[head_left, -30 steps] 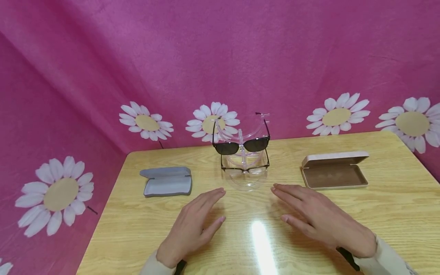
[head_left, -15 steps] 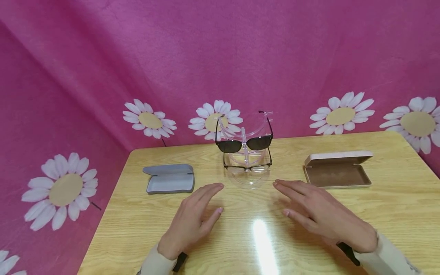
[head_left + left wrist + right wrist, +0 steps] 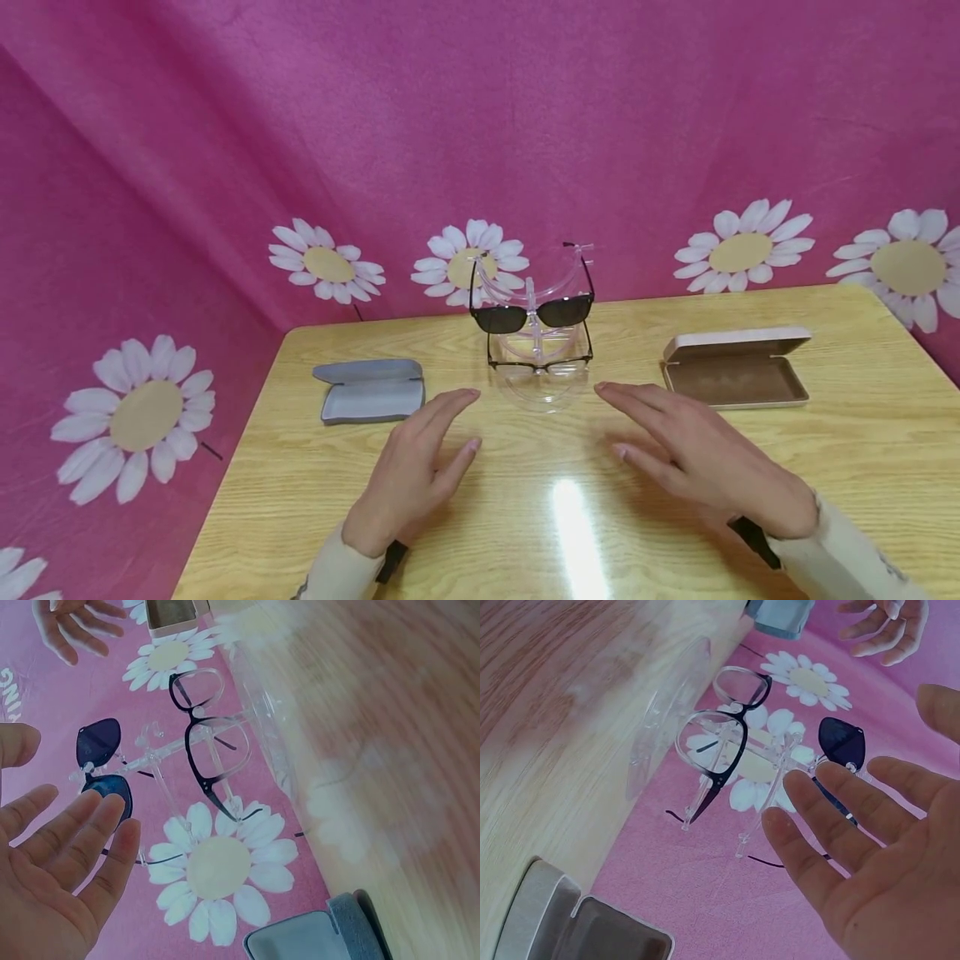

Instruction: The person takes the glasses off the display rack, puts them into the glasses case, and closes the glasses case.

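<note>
Plainly, the sunglasses (image 3: 517, 318) sit a little right of the middle of the head view, on the upper part of a clear stand (image 3: 530, 292), with the glasses (image 3: 517, 368) just below on that same stand. From the hands, both pairs lie up the frame, centred over the gap between them, long axes running left to right. The left hand (image 3: 411, 471) is lower left of the stand, the right hand (image 3: 697, 457) lower right; we judge the right slightly nearer. Both are spread wide, fingers nearly straight, thumbs apart, and we see nothing held in either. Counting, we find one stand, one pair of sunglasses, one of glasses, two hands and two cases: the grey case (image 3: 372, 401) at centre left, the brown case (image 3: 738, 380) at centre right, both lids up on the counter (image 3: 495, 542). Pink cloth (image 3: 525, 125) fills the top.
</note>
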Demonstrator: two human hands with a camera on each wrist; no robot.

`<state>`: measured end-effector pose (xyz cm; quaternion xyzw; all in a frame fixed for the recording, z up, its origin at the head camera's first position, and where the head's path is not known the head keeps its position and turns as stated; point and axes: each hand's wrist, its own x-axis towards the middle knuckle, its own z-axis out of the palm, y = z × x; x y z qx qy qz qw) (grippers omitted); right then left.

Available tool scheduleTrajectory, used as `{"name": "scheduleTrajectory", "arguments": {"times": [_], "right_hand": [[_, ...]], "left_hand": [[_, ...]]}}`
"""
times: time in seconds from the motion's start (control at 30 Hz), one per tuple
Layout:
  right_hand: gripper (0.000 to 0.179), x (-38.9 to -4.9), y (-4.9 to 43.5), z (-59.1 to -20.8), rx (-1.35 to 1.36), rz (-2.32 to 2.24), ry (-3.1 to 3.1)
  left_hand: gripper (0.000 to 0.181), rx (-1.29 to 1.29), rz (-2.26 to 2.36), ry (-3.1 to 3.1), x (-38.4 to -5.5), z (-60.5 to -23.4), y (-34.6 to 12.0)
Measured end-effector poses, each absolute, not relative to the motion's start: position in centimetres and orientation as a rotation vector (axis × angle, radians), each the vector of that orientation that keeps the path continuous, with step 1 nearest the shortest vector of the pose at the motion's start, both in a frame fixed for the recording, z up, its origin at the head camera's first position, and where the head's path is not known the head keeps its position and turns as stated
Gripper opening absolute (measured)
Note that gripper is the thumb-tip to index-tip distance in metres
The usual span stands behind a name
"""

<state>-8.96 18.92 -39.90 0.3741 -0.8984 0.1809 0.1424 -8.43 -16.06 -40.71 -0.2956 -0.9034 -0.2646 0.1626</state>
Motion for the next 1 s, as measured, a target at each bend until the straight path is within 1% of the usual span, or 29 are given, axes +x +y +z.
{"name": "scheduleTrajectory", "arguments": {"times": [0.23,0.43,1.0], "right_hand": [[0.067,-9.2,19.0,-39.9,1.005,0.551,-2.625],[0.067,-9.6,19.1,-39.5,1.018,0.582,-2.602],[0.069,-10.3,19.2,-38.7,0.967,0.617,-2.596]], "left_hand": [[0.052,-0.82,-0.776,-2.587,-8.7,-40.5,-16.2],[0.05,-0.818,-0.781,-2.56,-9.1,-40.3,-16.5],[0.053,-0.791,-0.871,-2.513,-10.0,-39.4,-16.8]]}}
